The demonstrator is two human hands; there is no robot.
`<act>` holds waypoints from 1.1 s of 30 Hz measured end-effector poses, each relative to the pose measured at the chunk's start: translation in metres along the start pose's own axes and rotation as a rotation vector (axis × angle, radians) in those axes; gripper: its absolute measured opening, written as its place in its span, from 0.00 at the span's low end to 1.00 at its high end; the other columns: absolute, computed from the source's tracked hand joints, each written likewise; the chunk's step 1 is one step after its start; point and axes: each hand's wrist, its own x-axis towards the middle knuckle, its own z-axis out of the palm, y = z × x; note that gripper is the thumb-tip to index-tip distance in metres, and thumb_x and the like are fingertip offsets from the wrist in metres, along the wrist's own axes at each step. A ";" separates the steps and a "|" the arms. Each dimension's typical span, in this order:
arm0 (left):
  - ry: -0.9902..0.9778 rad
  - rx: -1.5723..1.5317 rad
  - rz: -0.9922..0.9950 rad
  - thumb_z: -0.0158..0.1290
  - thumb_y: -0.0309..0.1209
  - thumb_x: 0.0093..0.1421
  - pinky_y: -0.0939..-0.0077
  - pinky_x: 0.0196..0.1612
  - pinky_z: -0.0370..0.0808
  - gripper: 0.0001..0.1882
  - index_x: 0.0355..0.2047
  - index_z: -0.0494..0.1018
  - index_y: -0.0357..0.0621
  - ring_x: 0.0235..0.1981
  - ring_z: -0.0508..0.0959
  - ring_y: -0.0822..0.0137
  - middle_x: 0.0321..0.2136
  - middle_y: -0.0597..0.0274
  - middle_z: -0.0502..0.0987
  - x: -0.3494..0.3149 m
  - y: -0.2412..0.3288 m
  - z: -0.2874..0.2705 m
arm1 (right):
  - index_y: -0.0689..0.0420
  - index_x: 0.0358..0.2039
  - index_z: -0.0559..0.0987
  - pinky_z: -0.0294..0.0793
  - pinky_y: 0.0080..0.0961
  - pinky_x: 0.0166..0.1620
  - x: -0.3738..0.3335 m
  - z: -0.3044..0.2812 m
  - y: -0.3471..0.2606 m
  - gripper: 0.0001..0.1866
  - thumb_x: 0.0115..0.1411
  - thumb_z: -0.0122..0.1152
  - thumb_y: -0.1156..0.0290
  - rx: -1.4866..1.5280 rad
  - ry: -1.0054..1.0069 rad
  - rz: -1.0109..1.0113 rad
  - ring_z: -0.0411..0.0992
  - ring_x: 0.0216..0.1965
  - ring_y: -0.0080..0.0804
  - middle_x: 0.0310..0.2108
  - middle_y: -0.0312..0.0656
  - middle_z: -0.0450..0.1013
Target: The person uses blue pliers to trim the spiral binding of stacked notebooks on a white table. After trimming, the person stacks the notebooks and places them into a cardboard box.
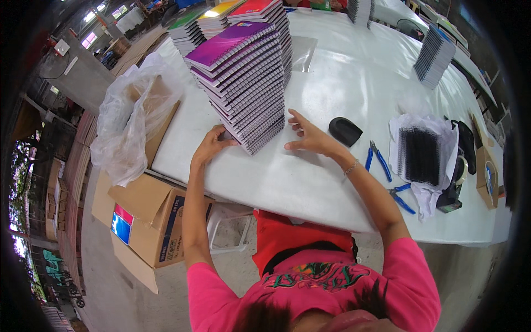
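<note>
A tall stack of spiral-bound notebooks with purple covers stands on the white table in front of me. My left hand is at the stack's lower left corner, its thumb and fingers apart, the fingertips partly hidden beside the notebooks. On the other side, my right hand is open, fingers spread and turned toward the stack, with a small gap between. Behind the purple stack rise more notebooks with red covers, yellow covers and green covers.
To the right lie a black rounded object, blue-handled pliers, a second blue-handled tool and black spiral coils on white paper. Another notebook stack stands farther right. At left are a plastic-covered box and an open carton.
</note>
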 end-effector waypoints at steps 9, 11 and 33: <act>0.053 0.103 -0.057 0.71 0.31 0.48 0.64 0.62 0.66 0.33 0.55 0.75 0.34 0.56 0.73 0.55 0.54 0.48 0.76 -0.004 0.005 0.004 | 0.65 0.70 0.56 0.69 0.35 0.60 0.014 0.048 0.013 0.56 0.44 0.80 0.72 -0.267 0.344 -0.188 0.67 0.53 0.46 0.56 0.54 0.68; 0.085 0.114 -0.046 0.70 0.31 0.48 0.63 0.65 0.64 0.37 0.59 0.71 0.32 0.59 0.72 0.53 0.57 0.45 0.74 -0.009 0.004 0.008 | 0.65 0.69 0.58 0.69 0.34 0.59 0.014 0.055 0.012 0.54 0.44 0.80 0.73 -0.227 0.401 -0.200 0.68 0.52 0.44 0.54 0.53 0.68; 0.485 0.521 0.089 0.73 0.53 0.36 0.43 0.70 0.48 0.70 0.69 0.46 0.28 0.66 0.63 0.44 0.65 0.36 0.61 -0.034 0.026 0.088 | 0.63 0.55 0.77 0.71 0.28 0.49 0.018 0.054 0.005 0.33 0.46 0.74 0.79 0.020 0.513 -0.128 0.69 0.40 0.33 0.37 0.43 0.72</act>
